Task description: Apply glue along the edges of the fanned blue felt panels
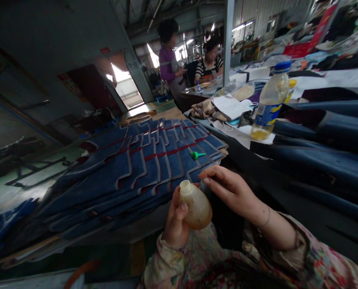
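My left hand (pixel 176 218) is wrapped round a squat, translucent squeeze bottle (pixel 197 208), its capless neck tilted up and to the left. Yellowish-brown liquid shows through its wall. Just above and to the right of the bottle, my right hand (pixel 231 190) is closed, thumb and forefinger drawn together; whatever lies between the fingertips is too small to make out. A green nozzle cap (pixel 196 155) lies beyond both hands on overlapping rows of blue cut pieces (pixel 154 160) with grey edges and dark red strips.
To the right stands a plastic drink bottle (pixel 269 104) with a blue cap and some yellow liquid. Rolled dark blue material (pixel 341 140) lies beside it. Cloth and a white mask (pixel 231 106) are behind. Two people (pixel 169 64) are at a far table near a post (pixel 227 44).
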`<state>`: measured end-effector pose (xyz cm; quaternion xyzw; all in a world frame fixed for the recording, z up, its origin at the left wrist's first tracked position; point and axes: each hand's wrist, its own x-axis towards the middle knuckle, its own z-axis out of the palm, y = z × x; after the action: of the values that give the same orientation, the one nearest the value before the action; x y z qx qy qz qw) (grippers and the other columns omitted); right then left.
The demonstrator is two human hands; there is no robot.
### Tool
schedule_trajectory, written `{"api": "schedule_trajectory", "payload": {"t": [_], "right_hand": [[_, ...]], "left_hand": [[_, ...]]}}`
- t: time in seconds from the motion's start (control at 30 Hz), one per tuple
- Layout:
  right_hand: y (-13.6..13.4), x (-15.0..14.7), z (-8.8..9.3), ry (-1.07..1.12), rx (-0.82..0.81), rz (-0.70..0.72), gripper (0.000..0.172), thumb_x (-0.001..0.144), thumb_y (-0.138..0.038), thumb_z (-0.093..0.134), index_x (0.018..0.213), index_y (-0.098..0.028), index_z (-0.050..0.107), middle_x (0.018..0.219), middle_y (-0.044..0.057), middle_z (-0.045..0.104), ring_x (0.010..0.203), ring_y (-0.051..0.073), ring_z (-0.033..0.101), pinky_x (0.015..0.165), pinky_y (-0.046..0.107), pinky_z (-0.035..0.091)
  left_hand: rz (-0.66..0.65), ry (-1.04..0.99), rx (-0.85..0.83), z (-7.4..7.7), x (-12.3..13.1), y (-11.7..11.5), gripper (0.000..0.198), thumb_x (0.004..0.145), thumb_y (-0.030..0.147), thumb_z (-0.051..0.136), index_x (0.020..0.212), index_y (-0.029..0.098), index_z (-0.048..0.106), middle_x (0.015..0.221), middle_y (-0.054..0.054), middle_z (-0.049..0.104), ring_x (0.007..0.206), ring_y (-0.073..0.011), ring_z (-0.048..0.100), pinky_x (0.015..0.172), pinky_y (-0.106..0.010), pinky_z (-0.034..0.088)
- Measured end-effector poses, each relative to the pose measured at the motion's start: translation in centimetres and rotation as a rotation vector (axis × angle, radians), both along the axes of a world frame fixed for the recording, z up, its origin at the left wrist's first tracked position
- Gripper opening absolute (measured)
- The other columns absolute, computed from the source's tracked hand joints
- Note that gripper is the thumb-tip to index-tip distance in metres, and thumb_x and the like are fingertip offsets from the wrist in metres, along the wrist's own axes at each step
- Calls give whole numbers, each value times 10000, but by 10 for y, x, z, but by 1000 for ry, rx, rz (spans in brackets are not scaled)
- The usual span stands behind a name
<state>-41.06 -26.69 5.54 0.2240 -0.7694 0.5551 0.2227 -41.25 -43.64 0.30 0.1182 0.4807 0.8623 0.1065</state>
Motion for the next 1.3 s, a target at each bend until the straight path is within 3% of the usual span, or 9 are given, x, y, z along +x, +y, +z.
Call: {"api": "schedule_trajectory", "payload": {"t": [0.33, 0.57, 0.7, 0.83, 1.0, 1.17, 1.3], "right_hand": [[-2, 2, 2, -169, -25, 45, 185, 903, -274, 429, 818, -167, 554, 761, 24, 584, 704, 114, 541, 646, 235, 456], [-3, -2, -5, -231, -70, -36, 376, 912, -377, 371, 589, -185, 375, 545, -43, 345, 495, 75, 325, 457, 205, 306], [1, -6, -9, -243, -112, -40, 348, 862, -391, 475, 601, -162, 497, 563, -21, 471, 540, 87, 439, 527, 211, 383], [20, -17, -25, -262, -142, -69, 226, 788, -378, 584, 772, -158, 631, 735, 24, 621, 713, 142, 575, 677, 267, 468], [58, -40, -64, -317, -207, -265, 255, 736, -378, 612, 889, -180, 664, 893, 65, 663, 884, 202, 606, 846, 379, 455], [86, -63, -90, -314, -376, -395, 367, 664, -419, 659, 928, -177, 580, 820, 56, 646, 761, 182, 614, 753, 357, 493], [95, -76, -89, -343, -187, -532, 273, 724, -425, 601, 810, -166, 585, 732, 47, 626, 652, 167, 572, 635, 317, 470]], "left_hand": [[6, -164, -4, -3, -2, 1, 463, 739, 487, 571, 1088, 186, 619, 1067, -80, 637, 1058, -289, 549, 919, -395, 429], [8, -185, 0, -5, -1, 2, 468, 707, 482, 614, 1069, 187, 627, 1010, -74, 657, 1018, -279, 569, 906, -386, 433], [-14, -167, -16, -5, 0, 2, 504, 706, 484, 618, 1112, 185, 605, 1030, -76, 649, 1033, -286, 561, 909, -390, 427], [-15, -174, -16, -6, -1, 1, 506, 686, 478, 638, 1094, 178, 616, 1045, -84, 651, 1063, -294, 548, 935, -394, 411], [20, -211, -16, -8, -1, 1, 517, 648, 464, 670, 1078, 181, 623, 1044, -88, 658, 1088, -302, 536, 954, -408, 399], [-9, -200, -46, -7, -3, 3, 560, 654, 483, 656, 1114, 168, 605, 1078, -100, 642, 1097, -305, 531, 955, -400, 404], [-32, -188, -41, -6, -5, 4, 551, 668, 487, 646, 1111, 161, 608, 1096, -104, 635, 1109, -305, 523, 958, -392, 403]]}}
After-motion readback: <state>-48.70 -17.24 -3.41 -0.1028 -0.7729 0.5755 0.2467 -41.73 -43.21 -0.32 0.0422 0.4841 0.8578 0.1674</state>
